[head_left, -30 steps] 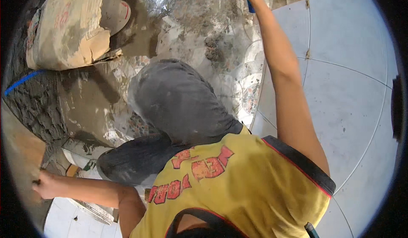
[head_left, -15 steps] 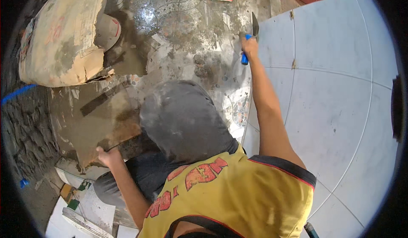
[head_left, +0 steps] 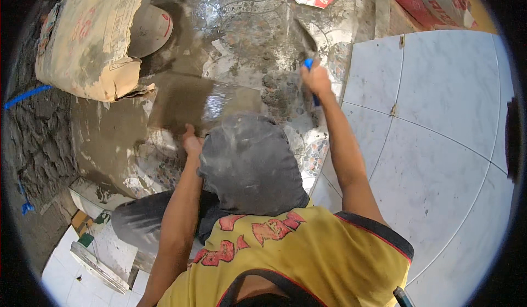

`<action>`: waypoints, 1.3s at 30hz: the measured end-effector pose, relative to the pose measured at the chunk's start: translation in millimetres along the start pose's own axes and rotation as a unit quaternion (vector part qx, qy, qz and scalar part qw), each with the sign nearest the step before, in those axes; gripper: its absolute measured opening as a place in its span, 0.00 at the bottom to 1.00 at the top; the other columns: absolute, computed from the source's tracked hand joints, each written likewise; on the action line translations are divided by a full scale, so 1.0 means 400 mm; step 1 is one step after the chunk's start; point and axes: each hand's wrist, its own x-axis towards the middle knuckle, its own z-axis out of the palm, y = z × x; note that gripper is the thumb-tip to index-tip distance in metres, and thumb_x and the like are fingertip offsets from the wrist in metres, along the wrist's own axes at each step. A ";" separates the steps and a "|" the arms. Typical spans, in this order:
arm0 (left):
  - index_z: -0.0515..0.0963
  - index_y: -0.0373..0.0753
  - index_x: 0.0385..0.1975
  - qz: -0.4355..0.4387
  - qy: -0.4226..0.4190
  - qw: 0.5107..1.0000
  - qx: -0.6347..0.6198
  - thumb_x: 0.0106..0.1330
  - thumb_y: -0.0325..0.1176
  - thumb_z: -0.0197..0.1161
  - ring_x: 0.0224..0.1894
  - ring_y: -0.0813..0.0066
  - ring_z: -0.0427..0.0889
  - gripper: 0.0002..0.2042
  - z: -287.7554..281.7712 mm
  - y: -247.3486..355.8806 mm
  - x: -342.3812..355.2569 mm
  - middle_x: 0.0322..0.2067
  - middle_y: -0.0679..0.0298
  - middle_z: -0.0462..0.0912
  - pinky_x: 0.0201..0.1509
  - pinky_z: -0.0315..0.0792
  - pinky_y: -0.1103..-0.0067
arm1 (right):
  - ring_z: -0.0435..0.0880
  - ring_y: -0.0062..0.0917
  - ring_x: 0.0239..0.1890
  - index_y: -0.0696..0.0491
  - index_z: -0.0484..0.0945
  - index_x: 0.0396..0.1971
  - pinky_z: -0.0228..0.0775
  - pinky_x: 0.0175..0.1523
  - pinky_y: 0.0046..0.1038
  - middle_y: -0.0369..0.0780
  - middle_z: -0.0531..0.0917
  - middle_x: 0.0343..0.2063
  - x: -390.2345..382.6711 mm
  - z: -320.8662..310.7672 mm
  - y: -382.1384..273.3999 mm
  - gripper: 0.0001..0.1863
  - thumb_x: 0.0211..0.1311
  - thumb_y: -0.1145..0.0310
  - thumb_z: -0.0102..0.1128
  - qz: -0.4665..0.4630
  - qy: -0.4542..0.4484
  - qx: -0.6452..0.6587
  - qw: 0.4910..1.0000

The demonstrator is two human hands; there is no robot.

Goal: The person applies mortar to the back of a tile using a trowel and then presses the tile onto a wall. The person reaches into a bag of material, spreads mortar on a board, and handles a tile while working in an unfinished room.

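Note:
My right hand [head_left: 317, 81] is closed round the blue handle of a trowel [head_left: 308, 38]. The trowel's dark blade points away from me, a little blurred, over the wet, mortar-smeared tile floor [head_left: 241, 27]. My left hand [head_left: 191, 142] grips the near edge of a flat, mud-coloured board [head_left: 184, 99], thumb on top and the other fingers mostly hidden. Wet grey-brown film coats the board, and its right part shines. Between the board and the trowel lies a patch of dark, lumpy mortar [head_left: 280, 90] on the floor. My bent knee [head_left: 250, 161] is close beside the left hand.
A torn paper sack [head_left: 90, 38] with a round white container [head_left: 153, 32] at its mouth lies far left. Large pale tiles [head_left: 433, 115] cover the right side. Red-and-white sacks [head_left: 431, 2] are at the back. Rough mortar [head_left: 41, 137] and a blue string [head_left: 27, 97] border the left.
My left hand has carried the board rightward and away from me, uncovering patterned floor. My right hand has drawn the trowel slightly left and nearer, off the pale tiles' edge.

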 end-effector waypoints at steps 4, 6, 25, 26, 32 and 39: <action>0.70 0.34 0.52 0.031 0.057 0.998 0.023 0.72 0.42 0.49 0.45 0.60 0.76 0.19 0.079 0.039 -0.035 0.47 0.56 0.77 0.44 0.72 0.67 | 0.80 0.56 0.44 0.64 0.71 0.43 0.73 0.50 0.47 0.60 0.81 0.37 0.133 -0.054 -0.025 0.26 0.58 0.54 0.59 -0.004 0.019 -0.030 0.999; 0.71 0.34 0.52 0.106 0.023 0.990 -0.088 0.71 0.40 0.52 0.43 0.62 0.77 0.17 0.161 0.101 -0.054 0.46 0.57 0.77 0.40 0.72 0.67 | 0.81 0.55 0.43 0.64 0.71 0.43 0.73 0.50 0.47 0.60 0.81 0.37 0.137 -0.030 -0.047 0.26 0.58 0.54 0.59 -0.002 0.019 -0.053 0.998; 0.70 0.32 0.56 0.240 -0.130 0.914 0.301 0.69 0.32 0.55 0.48 0.65 0.76 0.18 0.355 0.540 0.118 0.47 0.58 0.79 0.54 0.68 0.70 | 0.81 0.55 0.43 0.67 0.72 0.41 0.73 0.50 0.48 0.62 0.80 0.36 -0.122 0.090 -0.194 0.27 0.59 0.53 0.53 0.157 -0.035 0.091 0.983; 0.69 0.31 0.56 0.264 -0.126 0.904 0.311 0.69 0.32 0.56 0.50 0.65 0.74 0.18 0.376 0.529 0.118 0.49 0.58 0.77 0.56 0.67 0.71 | 0.81 0.55 0.44 0.67 0.72 0.41 0.72 0.51 0.48 0.62 0.80 0.36 -0.145 0.114 -0.251 0.27 0.58 0.54 0.53 0.146 -0.036 0.107 0.983; 0.68 0.29 0.57 0.226 -0.134 0.918 0.298 0.69 0.31 0.55 0.50 0.63 0.75 0.19 0.407 0.521 0.131 0.51 0.54 0.75 0.56 0.67 0.68 | 0.80 0.55 0.44 0.67 0.71 0.45 0.72 0.53 0.46 0.61 0.81 0.38 -0.164 0.069 -0.366 0.28 0.59 0.54 0.52 0.139 -0.103 0.182 0.968; 0.72 0.36 0.49 0.166 -0.130 0.929 0.304 0.64 0.35 0.61 0.41 0.66 0.75 0.16 0.395 0.545 0.200 0.41 0.62 0.77 0.44 0.73 0.68 | 0.87 0.39 0.39 0.68 0.69 0.50 0.78 0.43 0.42 0.52 0.84 0.39 -0.116 0.078 -0.310 0.21 0.64 0.68 0.44 0.143 -0.054 0.118 0.981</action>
